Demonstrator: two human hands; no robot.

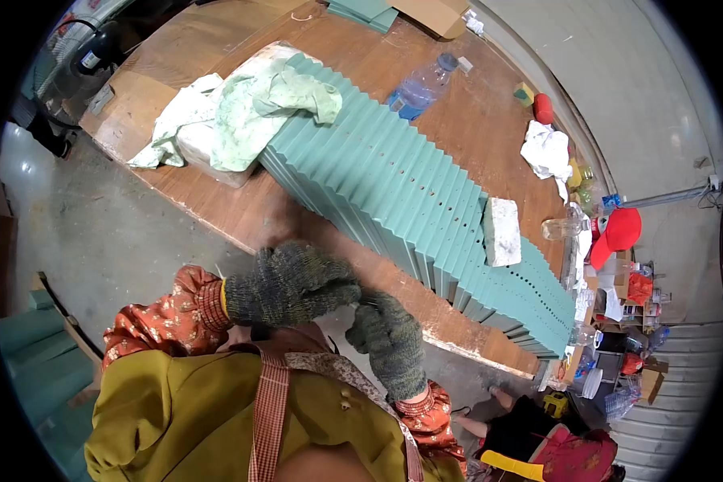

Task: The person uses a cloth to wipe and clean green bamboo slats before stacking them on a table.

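- Meeting near the worktop (474, 128), the gloved left hand (293, 285) and right hand (390, 345) are held with fingers curled; whether anything is pinched cannot be told.
- Beyond the fingers, green panels (377, 165) are lined up.
- Right of the fingers, a white block (503, 233) is rested on them.

Rough knitted gloves (293, 285), smooth matt panels (377, 173), wooden tabletop (337, 40), glossy plastic bottle (422, 87)
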